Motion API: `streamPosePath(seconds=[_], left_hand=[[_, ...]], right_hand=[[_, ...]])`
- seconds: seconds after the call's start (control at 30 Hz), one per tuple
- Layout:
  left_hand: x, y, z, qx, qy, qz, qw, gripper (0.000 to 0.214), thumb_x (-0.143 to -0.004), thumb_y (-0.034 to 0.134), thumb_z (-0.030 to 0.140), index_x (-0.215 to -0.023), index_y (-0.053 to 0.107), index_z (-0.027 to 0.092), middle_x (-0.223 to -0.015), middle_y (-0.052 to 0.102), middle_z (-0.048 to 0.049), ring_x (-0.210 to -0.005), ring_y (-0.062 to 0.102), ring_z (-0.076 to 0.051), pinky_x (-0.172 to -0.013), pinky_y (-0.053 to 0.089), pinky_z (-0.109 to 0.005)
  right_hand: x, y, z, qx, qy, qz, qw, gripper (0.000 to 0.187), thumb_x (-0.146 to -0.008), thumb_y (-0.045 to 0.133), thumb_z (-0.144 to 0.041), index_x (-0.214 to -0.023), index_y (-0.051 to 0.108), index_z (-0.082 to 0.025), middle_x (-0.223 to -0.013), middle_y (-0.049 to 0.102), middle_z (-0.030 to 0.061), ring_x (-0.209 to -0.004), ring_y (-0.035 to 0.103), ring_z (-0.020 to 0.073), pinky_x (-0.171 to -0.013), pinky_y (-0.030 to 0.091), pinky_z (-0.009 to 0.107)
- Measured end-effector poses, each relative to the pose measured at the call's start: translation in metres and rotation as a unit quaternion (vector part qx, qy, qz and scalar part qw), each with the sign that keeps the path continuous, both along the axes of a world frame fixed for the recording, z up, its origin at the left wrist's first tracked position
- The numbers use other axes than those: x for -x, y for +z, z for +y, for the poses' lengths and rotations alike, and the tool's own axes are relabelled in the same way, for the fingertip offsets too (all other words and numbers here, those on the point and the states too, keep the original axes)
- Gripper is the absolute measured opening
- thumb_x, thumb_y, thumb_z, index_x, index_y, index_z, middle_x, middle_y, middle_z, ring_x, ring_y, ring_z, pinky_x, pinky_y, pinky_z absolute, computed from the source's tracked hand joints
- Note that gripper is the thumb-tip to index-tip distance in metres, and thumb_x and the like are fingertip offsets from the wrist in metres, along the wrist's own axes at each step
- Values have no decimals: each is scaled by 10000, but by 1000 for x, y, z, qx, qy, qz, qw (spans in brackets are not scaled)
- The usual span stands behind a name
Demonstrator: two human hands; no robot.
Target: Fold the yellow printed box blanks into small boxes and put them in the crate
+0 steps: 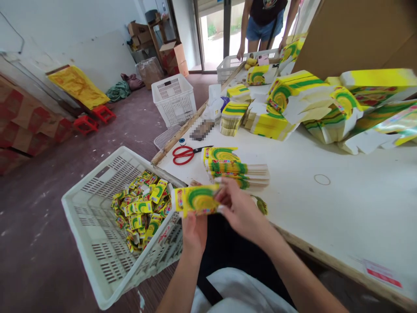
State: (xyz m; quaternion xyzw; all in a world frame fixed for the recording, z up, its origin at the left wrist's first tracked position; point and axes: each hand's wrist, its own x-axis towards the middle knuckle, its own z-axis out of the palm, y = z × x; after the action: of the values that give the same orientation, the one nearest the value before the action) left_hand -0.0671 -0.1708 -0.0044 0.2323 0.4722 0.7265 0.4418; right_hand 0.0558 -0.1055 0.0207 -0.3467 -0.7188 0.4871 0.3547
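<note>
A small yellow and green carton [198, 199] is held between my two hands above the table's front edge. My left hand [194, 230] grips it from below, thumb on the near side and fingers hidden behind it. The fingers of my right hand [237, 206] are closed on its right end. Just beyond lies a stack of flat cartons [239, 169], fanned out to the right. Red-handled scissors [184, 155] rest to the left of that stack. To my left, a white plastic crate [122, 152] contains many small yellow and green cartons [143, 206].
More flat carton stacks [270, 124] cover the far part of the white table [325, 208]. A rubber band [322, 179] lies on it. Another white crate [172, 98] stands on the floor beyond. At the table's far end a person [265, 28] stands by a third crate [228, 65].
</note>
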Motion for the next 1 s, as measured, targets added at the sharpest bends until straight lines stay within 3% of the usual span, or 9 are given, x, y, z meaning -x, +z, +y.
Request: streamPosePath(seconds=[0.07,0.2,0.27,0.37,0.47,0.57,0.73,1.0], left_hand=[[1,7,5,-4,20,-4,1000,588,-696,580,746,-948,643,219,-1003,671,-80,-1025,629,-252,-876,520,-371],[3,12,16,-2,93,-26,995,536,-721,551,746,-741,541,210,-642,517,18,-618,555,-126,-649,512,-255],[1,10,17,26,105,-31,994,595,-662,562,802,-731,528,212,-633,499,27,-582,528,-115,-617,501,-244],[-5,3,12,62,73,3,995,671,-634,510,860,-806,576,215,-747,594,-20,-732,610,-170,-700,521,-290],[-8,-2,6,62,58,50,995,541,-659,666,692,-888,593,208,-870,647,-39,-824,630,-184,-771,521,-304],[-7,-2,5,48,96,47,993,436,-624,788,494,-877,592,198,-831,654,-2,-729,615,-126,-719,514,-241],[0,1,8,49,132,49,989,408,-568,849,439,-753,596,177,-615,589,64,-518,524,-64,-532,451,-170],[4,3,8,65,121,-33,990,472,-491,864,544,-703,695,158,-681,711,-13,-575,643,-138,-560,527,-237]], right_hand=[[10,-6,-28,91,53,79,991,556,-717,480,-48,-1231,375,-230,-876,608,16,-773,621,158,-700,527,292],[24,-12,-53,162,62,147,974,482,-706,603,-111,-1151,469,-241,-986,606,26,-918,604,163,-842,518,316],[25,-15,-50,189,55,150,969,454,-685,619,-118,-1108,510,-239,-982,613,20,-905,603,163,-811,521,301],[20,-19,-39,201,5,147,968,361,-697,633,-169,-1043,547,-226,-869,610,0,-781,593,149,-699,516,269],[15,-19,-33,172,-16,147,974,256,-741,622,-217,-992,573,-217,-838,622,3,-747,587,145,-673,509,264],[14,-16,-38,142,-20,132,981,225,-757,596,-205,-981,581,-210,-803,633,0,-700,585,139,-637,503,256],[16,-18,-43,126,0,108,986,159,-786,575,-209,-938,617,-198,-837,697,25,-719,633,156,-675,519,276],[7,-21,-28,229,-20,164,959,173,-745,657,-343,-818,649,-187,-728,706,20,-635,632,169,-580,515,276]])
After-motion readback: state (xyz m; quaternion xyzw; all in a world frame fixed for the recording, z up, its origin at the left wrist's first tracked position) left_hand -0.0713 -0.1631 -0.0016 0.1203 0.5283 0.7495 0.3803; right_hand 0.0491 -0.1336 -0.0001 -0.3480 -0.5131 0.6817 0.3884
